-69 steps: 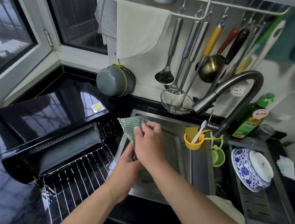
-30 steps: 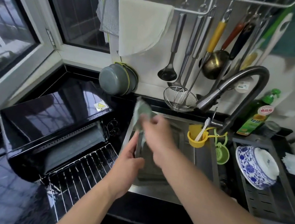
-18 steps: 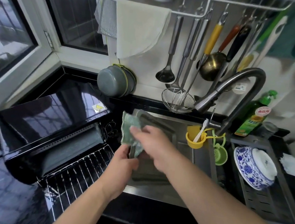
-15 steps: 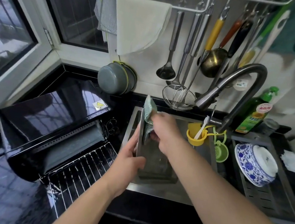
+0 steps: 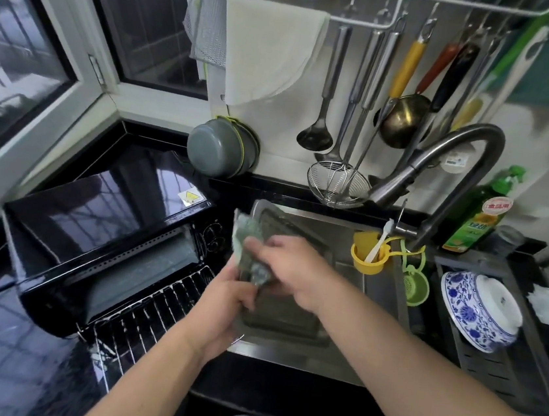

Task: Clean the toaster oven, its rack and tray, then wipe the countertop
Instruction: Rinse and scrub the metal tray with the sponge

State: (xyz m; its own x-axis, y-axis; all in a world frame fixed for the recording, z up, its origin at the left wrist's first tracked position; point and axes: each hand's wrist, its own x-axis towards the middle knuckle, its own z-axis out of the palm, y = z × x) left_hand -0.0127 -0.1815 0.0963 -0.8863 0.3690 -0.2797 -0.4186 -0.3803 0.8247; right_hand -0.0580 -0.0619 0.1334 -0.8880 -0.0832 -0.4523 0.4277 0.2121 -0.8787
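Domestic kitchen: stainless steel sink (image 5: 359, 231) at centre, steel ladles hanging on wall rail (image 5: 328, 87) above, black toaster oven (image 5: 98, 239) at left.

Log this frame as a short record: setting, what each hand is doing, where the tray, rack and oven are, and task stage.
setting: kitchen counter with sink
left hand: grips the tray's left edge, holding it tilted over the sink
right hand: presses a green cloth on the tray
tray: in the sink, under both hands
rack: on the counter in front of the oven
oven: left of the sink
faucet: no water visible
stage: scrubbing tray; counter wipe not yet seen
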